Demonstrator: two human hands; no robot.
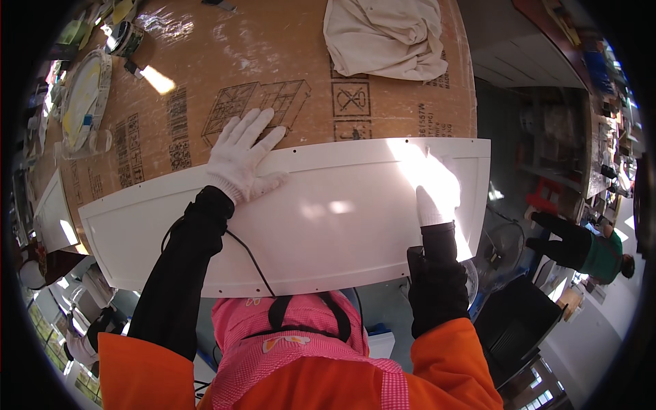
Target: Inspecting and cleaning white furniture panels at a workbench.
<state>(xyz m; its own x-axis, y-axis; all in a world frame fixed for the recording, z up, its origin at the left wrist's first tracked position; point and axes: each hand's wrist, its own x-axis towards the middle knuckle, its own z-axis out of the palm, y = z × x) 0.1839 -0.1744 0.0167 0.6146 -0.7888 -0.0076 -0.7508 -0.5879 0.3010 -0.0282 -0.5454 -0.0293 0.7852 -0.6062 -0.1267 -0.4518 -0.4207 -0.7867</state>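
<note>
A long white panel (pixel 328 225) with a raised border and small dark holes along its edges lies across the near side of a cardboard-covered table. My left hand (pixel 242 157), in a white knit glove, rests flat across the panel's far edge with fingers spread, their tips reaching over the cardboard (pixel 273 61). Also gloved in white, my right hand (pixel 437 195) is on the right end of the panel. Strong sunlight washes out its fingers, so I cannot tell how they are bent or whether they hold anything.
A crumpled cream cloth (pixel 386 37) lies at the far side. Far left are a round yellowish-stained tray (pixel 87 102) and a small tin (pixel 125 39). A thin black cord (pixel 253 256) crosses the panel. A fan (pixel 502 246) and another person (pixel 588 249) are to the right.
</note>
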